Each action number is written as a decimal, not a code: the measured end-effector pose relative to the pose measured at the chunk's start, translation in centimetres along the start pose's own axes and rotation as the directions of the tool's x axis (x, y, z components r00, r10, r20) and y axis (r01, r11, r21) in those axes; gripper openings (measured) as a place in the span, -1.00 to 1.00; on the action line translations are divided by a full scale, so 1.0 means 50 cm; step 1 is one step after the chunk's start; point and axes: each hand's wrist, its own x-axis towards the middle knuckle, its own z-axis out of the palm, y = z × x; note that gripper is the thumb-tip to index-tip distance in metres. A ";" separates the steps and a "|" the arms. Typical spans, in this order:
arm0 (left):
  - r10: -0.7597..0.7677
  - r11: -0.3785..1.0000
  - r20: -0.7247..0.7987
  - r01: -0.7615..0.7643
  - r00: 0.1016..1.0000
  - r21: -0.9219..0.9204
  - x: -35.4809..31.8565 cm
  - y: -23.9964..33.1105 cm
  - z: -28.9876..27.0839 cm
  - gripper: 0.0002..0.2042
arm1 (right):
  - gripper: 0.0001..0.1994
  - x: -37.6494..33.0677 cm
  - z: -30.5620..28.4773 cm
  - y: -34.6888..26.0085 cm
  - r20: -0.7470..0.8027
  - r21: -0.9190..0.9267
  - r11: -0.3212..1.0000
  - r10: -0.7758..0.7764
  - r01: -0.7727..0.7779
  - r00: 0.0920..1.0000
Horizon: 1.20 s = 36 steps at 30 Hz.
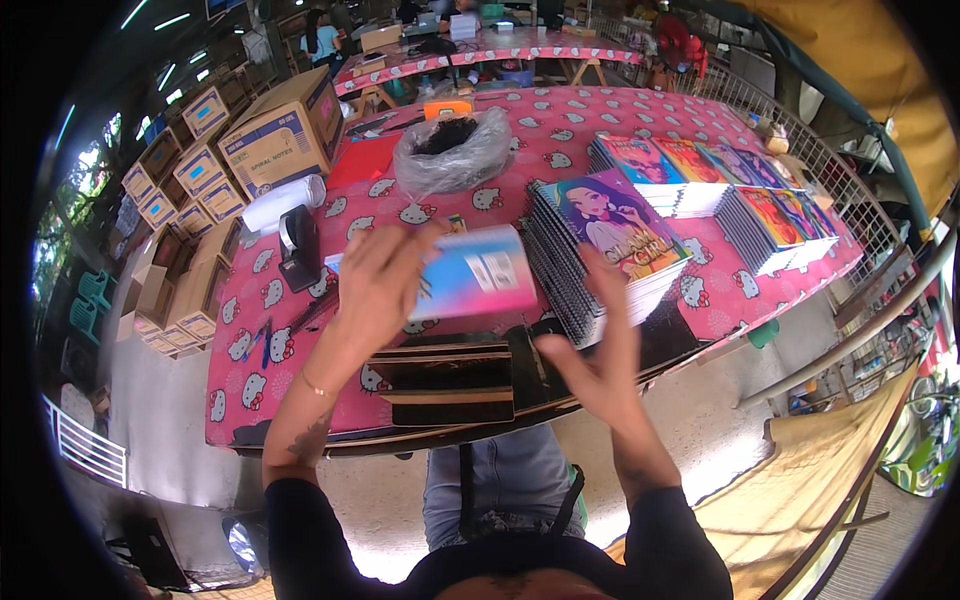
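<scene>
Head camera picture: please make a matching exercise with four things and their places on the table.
Things:
1. tape dispenser
2. plastic bag
3. cardboard box
4. blue and pink notebook

Places:
A. far left corner of the table
B. in the left hand
C. left of the hands, beside a white roll
D. middle of the table, far side

Pairs: 1-C, 2-D, 3-A, 4-B

The left hand [378, 278] covers the booklet's [475, 272] near end; both hands are motion-blurred

Both forearms raised over the lap; left hand [378, 285] curled in a grip, right hand [600, 350] open, fingers spread.
</scene>
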 end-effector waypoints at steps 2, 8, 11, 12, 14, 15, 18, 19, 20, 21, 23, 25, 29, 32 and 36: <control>0.088 0.995 0.067 -0.085 0.994 -0.057 0.004 0.048 -0.017 -0.63 | -0.51 -0.105 0.095 0.076 0.224 0.217 0.905 0.319 -0.367 0.921; 0.126 0.992 0.222 -0.115 0.967 -0.059 -0.015 0.091 -0.036 -0.55 | -0.76 -0.226 0.172 0.094 0.420 0.547 0.529 0.497 -0.649 0.759; 0.120 0.992 0.252 -0.105 0.960 -0.074 -0.002 0.103 -0.047 -0.58 | -0.77 -0.231 0.173 0.094 0.413 0.544 0.529 0.507 -0.652 0.756; 0.121 0.991 0.265 -0.103 0.957 -0.080 -0.003 0.105 -0.044 -0.59 | -0.77 -0.233 0.175 0.096 0.410 0.547 0.526 0.510 -0.651 0.756; 0.113 0.991 0.279 -0.090 0.954 -0.095 -0.006 0.106 -0.042 -0.61 | -0.75 -0.233 0.170 0.099 0.451 0.537 0.517 0.492 -0.666 0.745; 0.108 0.991 0.285 -0.081 0.953 -0.104 -0.007 0.106 -0.043 -0.62 | -0.75 -0.234 0.168 0.099 0.470 0.535 0.509 0.485 -0.675 0.738; 0.055 0.996 0.349 -0.029 0.936 -0.080 -0.031 0.106 -0.046 -0.59 | -0.63 -0.231 0.165 0.100 0.474 0.487 0.607 0.421 -0.629 0.773; 0.030 0.998 0.373 -0.007 0.927 -0.063 -0.047 0.107 -0.046 -0.58 | -0.58 -0.226 0.166 0.093 0.475 0.512 0.582 0.421 -0.632 0.773; 0.010 1.000 0.350 -0.007 0.937 -0.010 -0.080 0.105 -0.030 -0.55 | -0.53 -0.220 0.172 0.076 0.477 0.536 0.556 0.420 -0.634 0.772; -0.006 0.999 0.324 -0.006 0.946 0.034 -0.133 0.101 0.003 -0.53 | -0.47 -0.218 0.176 0.062 0.477 0.555 0.533 0.425 -0.638 0.769; -0.113 0.985 0.207 0.083 0.972 0.150 -0.209 0.102 0.021 -0.50 | -0.35 -0.231 0.184 0.045 0.586 0.532 0.421 0.443 -0.734 0.679; -0.283 0.925 -0.040 0.283 0.958 0.254 -0.263 0.097 0.024 -0.48 | -0.34 -0.239 0.208 0.040 0.486 0.571 0.438 0.502 -0.694 0.716; -0.940 0.164 0.097 0.683 0.327 -0.712 -0.460 0.060 0.073 -0.42 | -0.36 -0.219 0.236 0.025 0.588 0.486 0.456 0.460 -0.745 0.665; -0.912 0.298 -0.003 0.660 0.410 -0.690 -0.370 0.027 0.067 -0.38 | -0.37 -0.187 0.177 0.029 0.267 0.427 0.798 0.337 -0.425 0.903; -0.648 0.651 -0.027 0.535 0.761 -0.538 -0.051 0.000 0.044 -0.41 | -0.58 -0.151 0.066 0.104 -0.327 0.073 0.997 0.062 -0.041 0.943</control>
